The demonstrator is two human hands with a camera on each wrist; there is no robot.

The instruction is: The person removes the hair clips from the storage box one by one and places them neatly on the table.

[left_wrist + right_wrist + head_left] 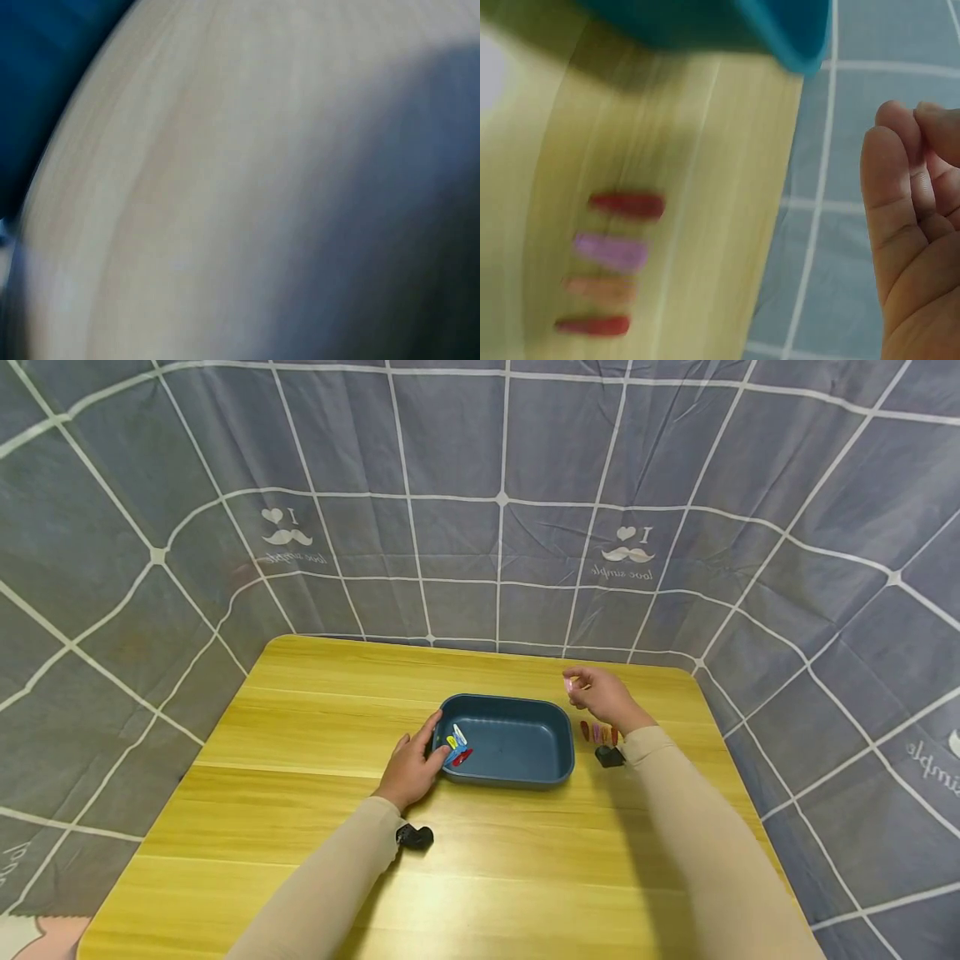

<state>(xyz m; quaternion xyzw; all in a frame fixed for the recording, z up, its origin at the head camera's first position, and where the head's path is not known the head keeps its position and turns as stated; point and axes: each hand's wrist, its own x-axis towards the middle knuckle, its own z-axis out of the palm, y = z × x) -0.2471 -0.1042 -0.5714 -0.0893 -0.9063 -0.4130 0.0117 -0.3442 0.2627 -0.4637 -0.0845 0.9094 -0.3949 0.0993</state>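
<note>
A dark blue plastic bin point(502, 781) sits mid-table in the head view. Several snap hair clips point(457, 740), white, yellow, blue and red, lie in its left end. My left hand point(411, 770) holds that end, thumb over the rim and fingers along the outer wall. Beyond the bin's right side, my right hand point(606, 695) is raised, pinching a pink hair clip point(569, 685) between thumb and fingertips. Below that hand, several hair clips point(611, 251) in red, purple and orange form a row on the table. The right wrist view hides the pinched clip.
The yellow wood-grain table point(315, 727) has a grey checked cloth point(450, 543) hanging behind and around it. Black wrist cameras point(416, 837) are strapped to both wrists. The left wrist view is blurred, showing table surface and a dark blue edge.
</note>
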